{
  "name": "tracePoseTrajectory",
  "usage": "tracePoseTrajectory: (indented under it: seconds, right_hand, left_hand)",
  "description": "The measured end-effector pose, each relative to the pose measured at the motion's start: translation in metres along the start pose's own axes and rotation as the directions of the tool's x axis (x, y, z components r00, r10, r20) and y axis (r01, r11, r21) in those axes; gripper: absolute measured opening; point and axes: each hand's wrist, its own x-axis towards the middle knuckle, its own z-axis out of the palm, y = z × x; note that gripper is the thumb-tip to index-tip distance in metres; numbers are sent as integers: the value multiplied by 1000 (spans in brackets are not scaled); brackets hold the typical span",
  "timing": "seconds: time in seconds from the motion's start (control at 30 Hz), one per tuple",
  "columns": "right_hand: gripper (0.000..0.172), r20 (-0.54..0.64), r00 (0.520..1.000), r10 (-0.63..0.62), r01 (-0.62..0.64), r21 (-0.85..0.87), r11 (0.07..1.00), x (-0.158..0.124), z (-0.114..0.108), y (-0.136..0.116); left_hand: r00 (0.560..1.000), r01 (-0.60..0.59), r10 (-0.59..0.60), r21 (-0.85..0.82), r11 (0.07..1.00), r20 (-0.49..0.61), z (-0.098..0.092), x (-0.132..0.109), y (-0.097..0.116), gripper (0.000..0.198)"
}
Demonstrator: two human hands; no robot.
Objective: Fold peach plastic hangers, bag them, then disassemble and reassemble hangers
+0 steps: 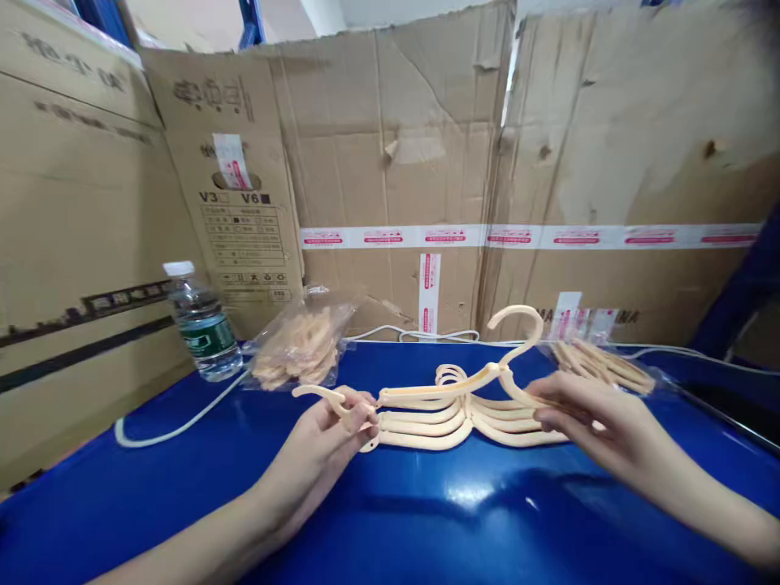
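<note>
My left hand [334, 439] is closed in a pinch on a small curved cream plastic piece [318, 394], at the left end of a hanger's arm. That cream plastic hanger [446, 391] is raised and tilted, its hook [536, 329] pointing up. Closed round its right arm is my right hand [588, 413], whose fingers partly cover that end. Just behind and below lies a row of similar cream hangers [426, 442] on the blue table [414, 520]. Whether the small piece is joined to the hanger is hidden by my left fingers.
At the back left stand a water bottle [209, 337] and a clear bag of cream pieces [298, 349]. Another bag of long cream pieces [603, 366] lies at the back right. A white cable [183, 431] crosses the left side. Cardboard walls [390, 179] enclose the table.
</note>
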Motion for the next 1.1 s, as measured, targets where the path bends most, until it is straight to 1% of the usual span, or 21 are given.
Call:
tracePoseTrajectory:
  seconds: [0.1, 0.2, 0.3, 0.4, 0.5, 0.63, 0.77, 0.9, 1.1]
  right_hand:
    - [12, 14, 1000, -14, 14, 21, 1000, -4, -1, 0]
    - [13, -2, 999, -52, 52, 13, 999, -6, -2, 0]
    - [16, 0, 994, -108, 108, -28, 994, -7, -2, 1]
    - [14, -13, 991, -135, 134, -66, 989, -6, -3, 0]
    - [12, -53, 990, -129, 124, -86, 989, -8, -2, -3]
    - [14, -52, 990, -128, 122, -111, 986, -8, 0, -6]
    - [12, -62, 986, -152, 141, -153, 978, -6, 2, -6]
    - [8, -120, 975, -185, 159, -201, 967, -7, 4, -4]
    - [11, -132, 964, -232, 202, -205, 958, -10, 5, -9]
  left_hand:
    - [998, 60, -58, -54, 997, 34, 2, -1, 2, 21]
    - [988, 104, -97, -60, 993, 122, 3, -2, 3, 18]
    - [972, 126, -114, -47, 991, 207, 3, -3, 2, 17]
    - [963, 136, -119, -51, 989, 242, 3, -4, 2, 14]
    - [961, 145, -124, -68, 987, 246, 3, -4, 2, 13]
    - [965, 151, -132, -69, 986, 229, 4, -4, 4, 13]
    - [971, 160, -144, -68, 985, 189, 4, -5, 5, 11]
    - [973, 170, -157, -68, 983, 168, 3, -4, 4, 10]
    - [974, 168, -158, -48, 985, 164, 4, -4, 2, 15]
